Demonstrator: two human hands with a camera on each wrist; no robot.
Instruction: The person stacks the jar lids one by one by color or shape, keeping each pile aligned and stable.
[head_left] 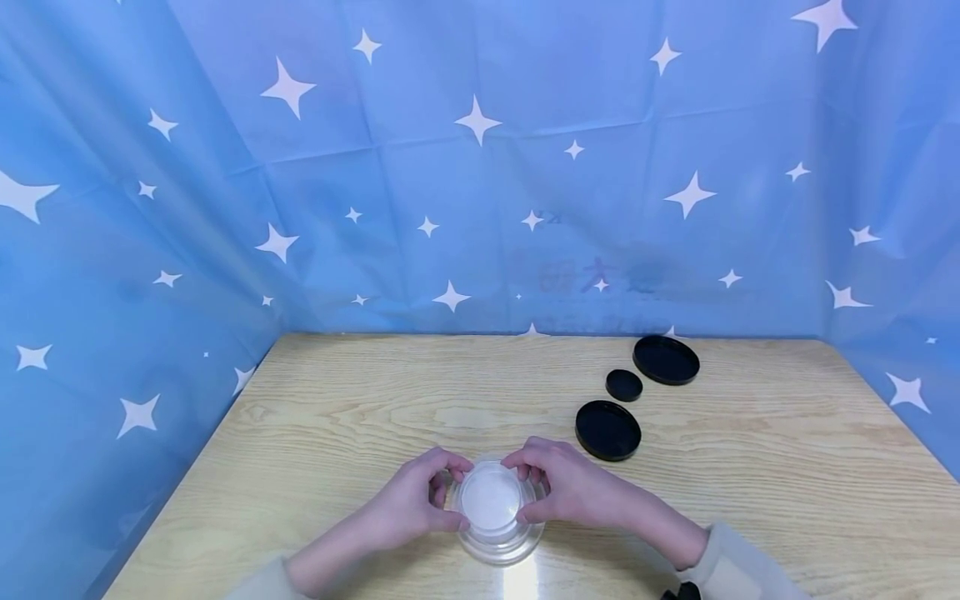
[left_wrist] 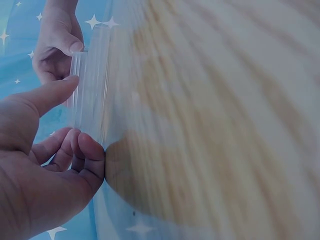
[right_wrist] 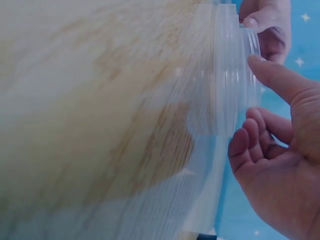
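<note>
A small clear round dish (head_left: 491, 497) sits on top of a wider clear round dish (head_left: 498, 557) near the front of the table. My left hand (head_left: 416, 500) grips the small dish at its left side, thumb toward me and index finger at the far edge. From the other side my right hand (head_left: 570, 485) holds it the same way. Seen edge-on in the right wrist view, the thumb touches the rim of the small dish (right_wrist: 250, 42), and the wider dish (right_wrist: 225, 75) lies beneath it against the tabletop.
Three black round lids lie right of centre: a large lid (head_left: 666, 360) at the back edge, a small lid (head_left: 624, 385) and another large lid (head_left: 608, 431) nearer my right hand. Blue star-patterned cloth (head_left: 480, 183) hangs behind the wood-grain table (head_left: 360, 400).
</note>
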